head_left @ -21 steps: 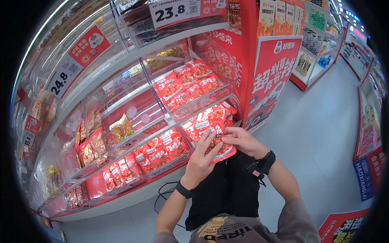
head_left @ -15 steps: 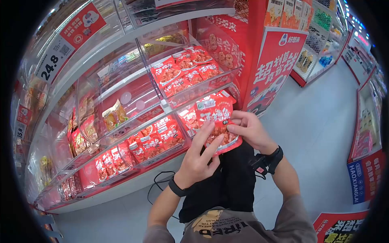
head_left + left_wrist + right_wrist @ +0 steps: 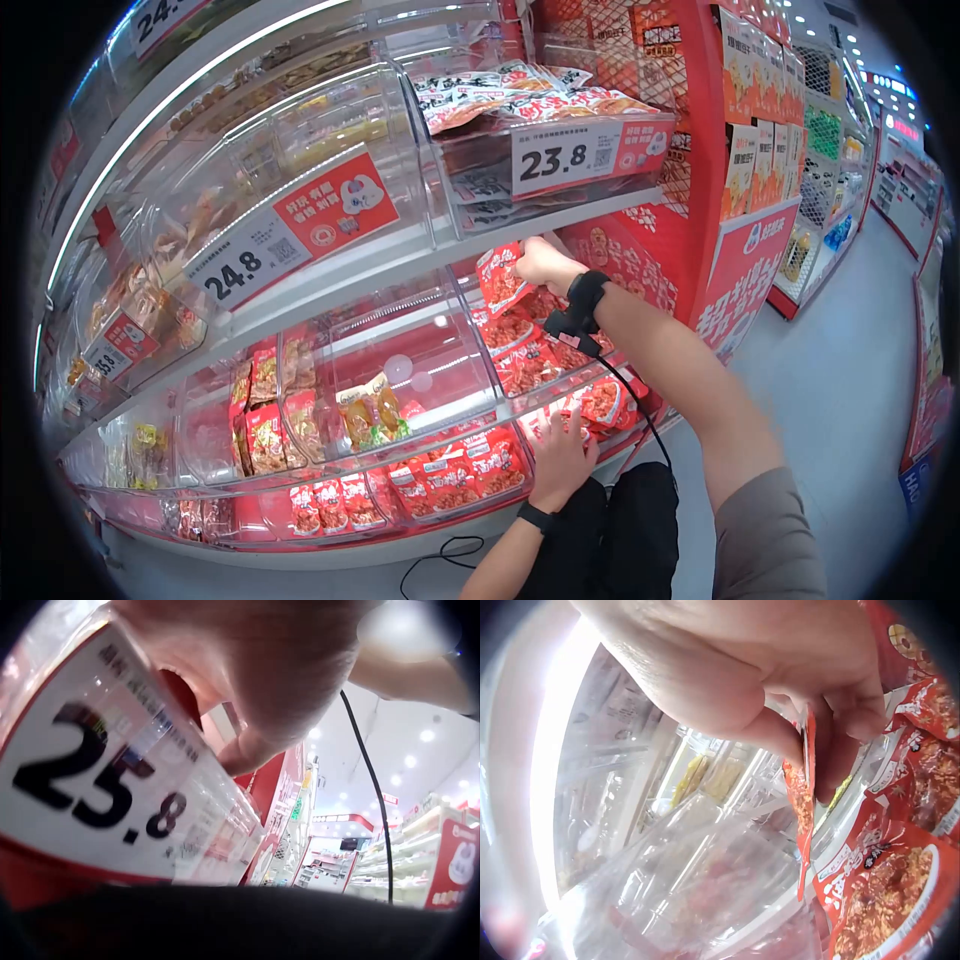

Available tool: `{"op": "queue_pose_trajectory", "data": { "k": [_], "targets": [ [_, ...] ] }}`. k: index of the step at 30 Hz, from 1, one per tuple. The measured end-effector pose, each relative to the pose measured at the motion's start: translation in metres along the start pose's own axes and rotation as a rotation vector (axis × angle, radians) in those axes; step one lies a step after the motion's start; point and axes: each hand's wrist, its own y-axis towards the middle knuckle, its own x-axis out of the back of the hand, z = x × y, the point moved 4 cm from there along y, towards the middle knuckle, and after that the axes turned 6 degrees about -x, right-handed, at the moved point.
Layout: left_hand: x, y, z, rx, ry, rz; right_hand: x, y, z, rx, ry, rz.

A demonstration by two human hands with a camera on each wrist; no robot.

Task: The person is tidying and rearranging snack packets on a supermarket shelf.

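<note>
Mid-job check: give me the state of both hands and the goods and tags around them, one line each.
Right hand: pinching the held red packet.
Held red packet: hanging down, edge-on to the right wrist camera.
Left hand: over the lower red packets; contact unclear.
Lower red packets: partly hidden by the left hand.
Upper red packets: lying, overlapping.
Amber packet: tilted.
23.8 price tag: readable.
25.8 price tag: readable.
</note>
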Motion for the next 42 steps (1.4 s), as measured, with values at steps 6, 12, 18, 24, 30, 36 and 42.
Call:
{"op": "queue_pose_trajectory", "data": {
  "k": [6, 12, 18, 24, 30, 36, 42],
  "targets": [
    [0.005, 0.003, -0.001, -0.030, 0.119, -0.039, -0.030, 0.023, 0.008, -0.028, -0.110, 0.115],
    [0.004, 0.002, -0.002, -0.050, 0.144, -0.061, -0.039, 0.027, 0.000, 0.118, -0.544, 0.045],
    [-0.005, 0.002, 0.002, -0.015, 0.131, -0.068, -0.018, 0.008, 0.020, 0.256, -0.477, 0.101],
    [-0.001, -0.002, 0.000, -0.094, 0.191, -0.206, 0.038, -0.161, 0.016, 0.556, -0.115, 0.335],
    [-0.008, -0.007, 0.006, -0.190, 0.060, -0.049, 0.038, -0.252, -0.099, 0.418, -0.162, 0.363],
    [0.022, -0.014, -0.006, -0.357, -0.037, -0.195, 0.015, -0.222, -0.212, 0.055, 0.160, 0.036],
    [0.078, -0.037, -0.044, -0.507, -0.202, -0.313, -0.041, -0.254, -0.176, -0.328, 0.616, 0.604]
  ]
}}
